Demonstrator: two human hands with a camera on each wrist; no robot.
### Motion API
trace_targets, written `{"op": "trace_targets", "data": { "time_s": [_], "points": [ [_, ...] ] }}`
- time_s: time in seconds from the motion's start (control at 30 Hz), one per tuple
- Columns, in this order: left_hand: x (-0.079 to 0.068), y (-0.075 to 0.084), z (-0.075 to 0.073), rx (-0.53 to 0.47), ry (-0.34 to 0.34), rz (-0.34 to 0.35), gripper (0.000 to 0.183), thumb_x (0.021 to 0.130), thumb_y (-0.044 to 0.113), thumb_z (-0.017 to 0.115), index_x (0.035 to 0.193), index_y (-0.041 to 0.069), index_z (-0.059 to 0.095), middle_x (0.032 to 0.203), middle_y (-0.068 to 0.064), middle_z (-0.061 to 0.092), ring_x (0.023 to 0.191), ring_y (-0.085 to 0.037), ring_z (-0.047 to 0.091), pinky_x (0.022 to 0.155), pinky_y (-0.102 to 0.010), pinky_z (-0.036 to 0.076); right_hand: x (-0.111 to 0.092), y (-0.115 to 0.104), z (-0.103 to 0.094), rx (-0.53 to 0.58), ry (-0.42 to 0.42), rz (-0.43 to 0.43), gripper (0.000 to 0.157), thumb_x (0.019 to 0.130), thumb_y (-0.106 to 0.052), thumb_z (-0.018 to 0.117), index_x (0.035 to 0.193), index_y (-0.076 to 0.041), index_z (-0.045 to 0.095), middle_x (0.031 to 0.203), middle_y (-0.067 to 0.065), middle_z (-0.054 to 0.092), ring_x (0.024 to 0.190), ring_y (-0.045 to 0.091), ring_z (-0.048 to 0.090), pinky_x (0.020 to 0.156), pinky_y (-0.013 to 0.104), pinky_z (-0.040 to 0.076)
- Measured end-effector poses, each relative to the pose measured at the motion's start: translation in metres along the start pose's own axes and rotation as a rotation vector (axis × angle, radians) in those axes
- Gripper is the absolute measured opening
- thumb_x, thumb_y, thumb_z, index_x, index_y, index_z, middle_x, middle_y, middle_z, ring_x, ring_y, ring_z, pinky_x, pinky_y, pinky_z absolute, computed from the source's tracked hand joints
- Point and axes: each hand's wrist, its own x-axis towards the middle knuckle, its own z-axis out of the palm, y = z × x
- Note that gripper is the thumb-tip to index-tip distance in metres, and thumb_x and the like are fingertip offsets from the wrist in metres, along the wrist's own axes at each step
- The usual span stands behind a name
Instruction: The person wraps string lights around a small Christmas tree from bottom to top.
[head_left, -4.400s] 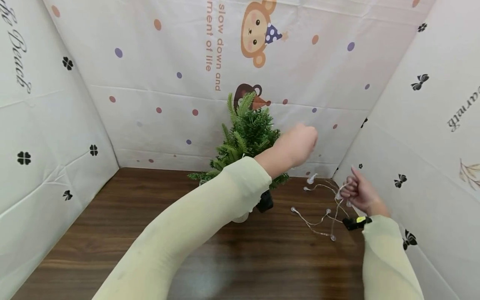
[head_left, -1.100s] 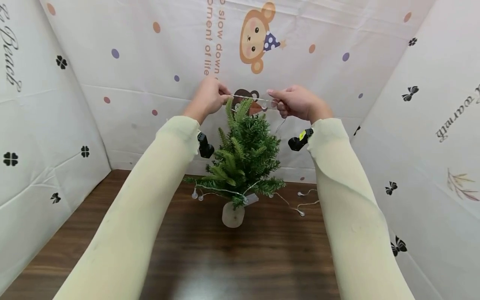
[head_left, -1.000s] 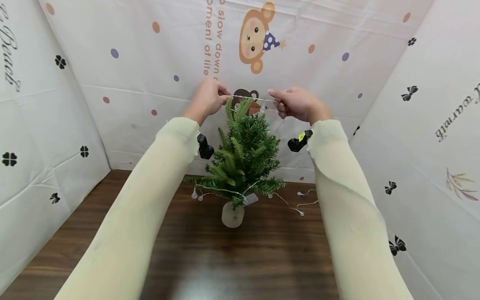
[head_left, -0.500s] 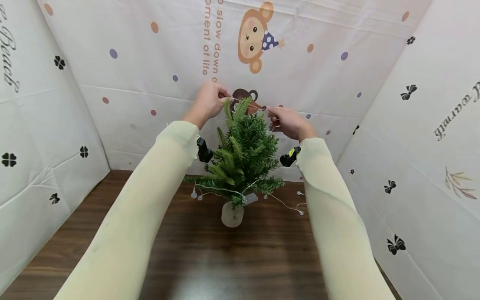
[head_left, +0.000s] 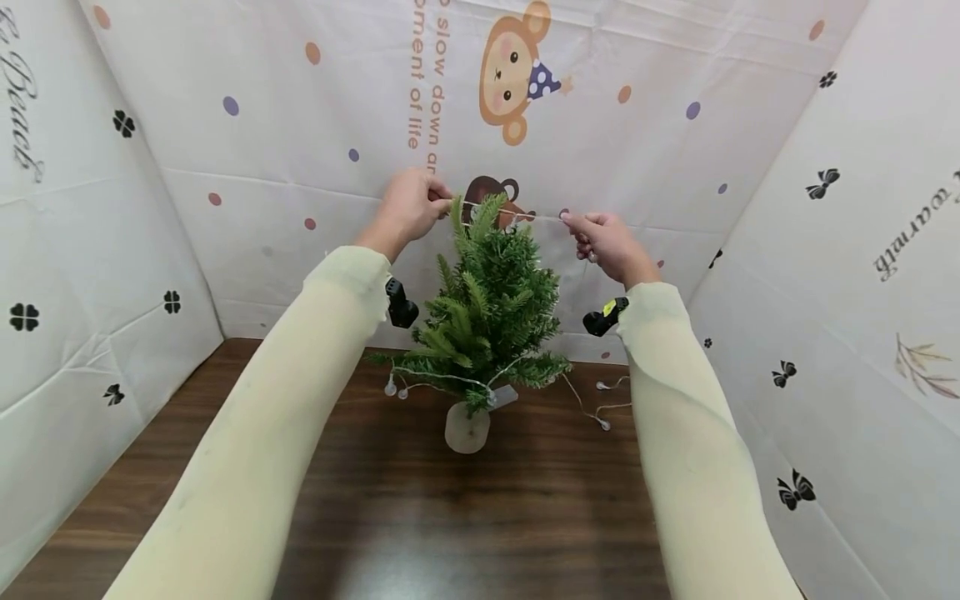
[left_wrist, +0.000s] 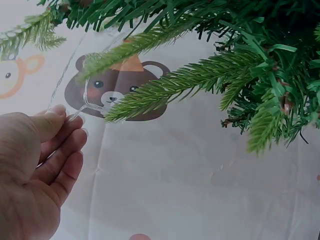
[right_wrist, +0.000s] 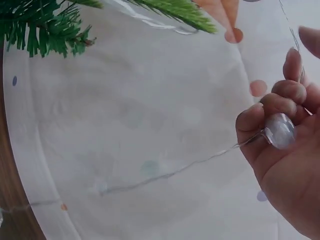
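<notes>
A small green artificial Christmas tree [head_left: 498, 292] stands upright on a pale round base [head_left: 467, 429]. My left hand [head_left: 408, 210], left of the treetop, pinches a clear string-light wire [left_wrist: 64, 75] between thumb and fingertips. To the right of the top, my right hand [head_left: 609, 246] grips the same string, its fingers curled. A clear bulb [right_wrist: 281, 131] lies against the right palm, and a strand trails from there down to the left. Between the hands the wire runs nearly level past the tip. Lower wire [head_left: 450, 378] with several bulbs drapes across the bottom branches.
More string light, with a bulb [head_left: 604, 425], lies on the dark wooden table [head_left: 450, 525] right of the tree, partly behind the right sleeve. A pale tag [head_left: 503, 397] hangs at the low branches. Printed white cloth walls [head_left: 285, 267] enclose the back and sides.
Earlier the right hand gathered the string at the table's right while the left arm crossed the tree. Both hands then rose to the top; lately the right dipped inward, then moved out right.
</notes>
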Motion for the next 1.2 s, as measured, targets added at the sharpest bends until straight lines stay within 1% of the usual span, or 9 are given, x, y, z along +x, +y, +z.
{"op": "trace_targets", "data": {
  "time_s": [0.13, 0.27, 0.4, 0.5, 0.67, 0.77, 0.87, 1.0, 1.2],
  "points": [
    [-0.001, -0.001, -0.001, -0.048, -0.006, -0.018, 0.022, 0.093, 0.023, 0.059, 0.107, 0.01, 0.071, 0.1, -0.007, 0.071, 0.088, -0.016, 0.064, 0.071, -0.026, 0.049, -0.003, -0.004, -0.008, -0.013, 0.012, -0.041, 0.037, 0.09, -0.035, 0.063, 0.076, -0.004, 0.048, 0.068, 0.002, 0.045, 0.057, 0.017, 0.037, 0.051, 0.027, 0.033],
    [-0.002, -0.006, -0.001, -0.125, 0.026, -0.04, 0.021, 0.092, 0.02, 0.061, 0.105, 0.007, 0.071, 0.099, -0.009, 0.071, 0.084, -0.017, 0.065, 0.066, -0.023, 0.048, -0.009, -0.013, -0.018, -0.03, 0.036, -0.073, 0.037, 0.088, -0.035, 0.065, 0.073, -0.004, 0.05, 0.063, 0.001, 0.047, 0.053, 0.016, 0.035, 0.049, 0.026, 0.033],
    [-0.004, -0.007, -0.002, -0.173, 0.05, -0.042, 0.022, 0.093, 0.02, 0.061, 0.105, 0.005, 0.071, 0.098, -0.01, 0.071, 0.081, -0.019, 0.067, 0.063, -0.021, 0.05, -0.018, -0.025, -0.028, -0.107, 0.047, -0.067, 0.041, 0.086, -0.04, 0.067, 0.07, -0.008, 0.048, 0.059, -0.002, 0.042, 0.054, 0.019, 0.031, 0.052, 0.028, 0.034],
    [-0.004, -0.003, -0.004, -0.24, 0.053, -0.044, 0.021, 0.093, 0.02, 0.06, 0.103, 0.005, 0.071, 0.098, -0.012, 0.071, 0.082, -0.023, 0.067, 0.067, -0.023, 0.054, -0.023, -0.034, -0.031, -0.119, 0.046, -0.075, 0.042, 0.085, -0.041, 0.067, 0.068, -0.01, 0.044, 0.056, -0.004, 0.036, 0.054, 0.019, 0.028, 0.055, 0.03, 0.033],
    [-0.003, 0.005, -0.005, -0.403, 0.037, -0.083, 0.019, 0.09, 0.018, 0.063, 0.101, 0.005, 0.071, 0.094, -0.012, 0.07, 0.082, -0.025, 0.069, 0.076, -0.032, 0.056, -0.029, -0.045, -0.034, -0.054, 0.051, -0.104, 0.041, 0.086, -0.037, 0.068, 0.072, -0.004, 0.046, 0.055, -0.003, 0.033, 0.053, 0.02, 0.027, 0.055, 0.03, 0.033],
    [-0.002, 0.011, -0.004, -0.428, 0.02, -0.105, 0.021, 0.089, 0.022, 0.065, 0.104, 0.009, 0.071, 0.094, -0.006, 0.071, 0.079, -0.017, 0.068, 0.074, -0.027, 0.055, -0.03, -0.048, -0.036, -0.005, 0.07, -0.118, 0.04, 0.085, -0.035, 0.068, 0.077, 0.0, 0.049, 0.056, -0.001, 0.035, 0.054, 0.022, 0.029, 0.053, 0.029, 0.038],
    [0.0, 0.017, -0.004, -0.428, 0.006, -0.09, 0.022, 0.089, 0.027, 0.066, 0.105, 0.012, 0.071, 0.096, -0.002, 0.072, 0.081, -0.012, 0.067, 0.069, -0.022, 0.049, -0.031, -0.051, -0.037, 0.045, 0.087, -0.128, 0.038, 0.084, -0.033, 0.07, 0.079, 0.0, 0.052, 0.056, 0.0, 0.035, 0.053, 0.021, 0.031, 0.052, 0.028, 0.039],
    [0.001, 0.021, -0.004, -0.473, 0.005, -0.061, 0.021, 0.09, 0.025, 0.064, 0.105, 0.01, 0.069, 0.098, -0.006, 0.072, 0.087, -0.015, 0.066, 0.069, -0.023, 0.048, -0.032, -0.056, -0.038, 0.124, 0.093, -0.153, 0.032, 0.083, -0.028, 0.072, 0.077, -0.001, 0.056, 0.054, 0.0, 0.036, 0.05, 0.019, 0.028, 0.049, 0.029, 0.031],
    [-0.004, 0.006, -0.005, -0.599, 0.026, -0.076, 0.017, 0.091, 0.012, 0.061, 0.101, -0.002, 0.064, 0.1, -0.014, 0.067, 0.082, -0.017, 0.067, 0.078, -0.026, 0.056, -0.037, -0.07, -0.039, 0.222, 0.007, -0.236, 0.024, 0.088, -0.017, 0.067, 0.078, 0.004, 0.059, 0.049, 0.001, 0.031, 0.05, 0.021, 0.016, 0.051, 0.033, 0.015]
  ]
}}
